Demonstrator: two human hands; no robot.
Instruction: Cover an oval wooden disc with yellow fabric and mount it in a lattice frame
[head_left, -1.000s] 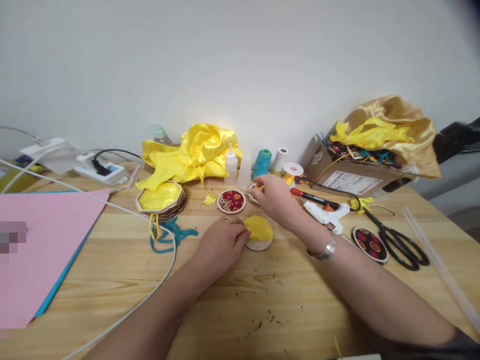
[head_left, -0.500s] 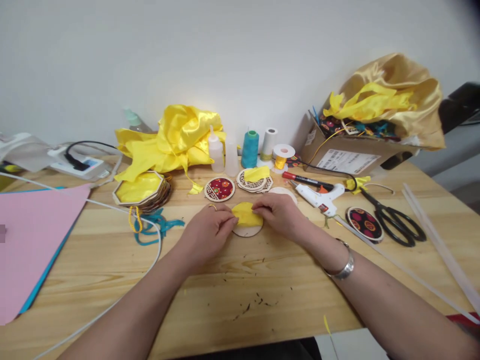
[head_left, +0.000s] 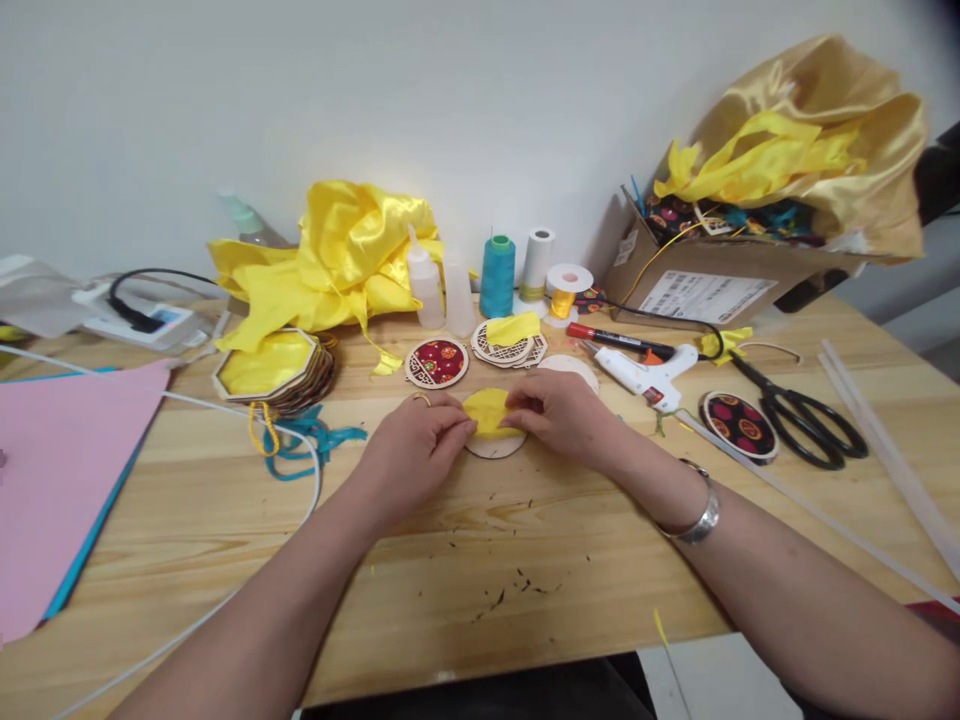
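A round wooden disc lies on the wooden table with a piece of yellow fabric over its top. My left hand pinches the fabric's left edge with closed fingers; a ring shows on one finger. My right hand pinches the fabric's right edge. Just behind lie a red patterned disc, a stack of carved wooden discs topped by a yellow scrap, and a plain wooden disc.
A glue gun, red marker, scissors and a dark patterned disc lie right. Thread spools, bottles, yellow satin and a cardboard box stand behind. Octagonal frames, teal ribbon, white cable and pink paper lie left.
My right hand came back from the carved discs at the rear and joined the left on the yellow fabric. The view tilted, so everything sits a little lower left.
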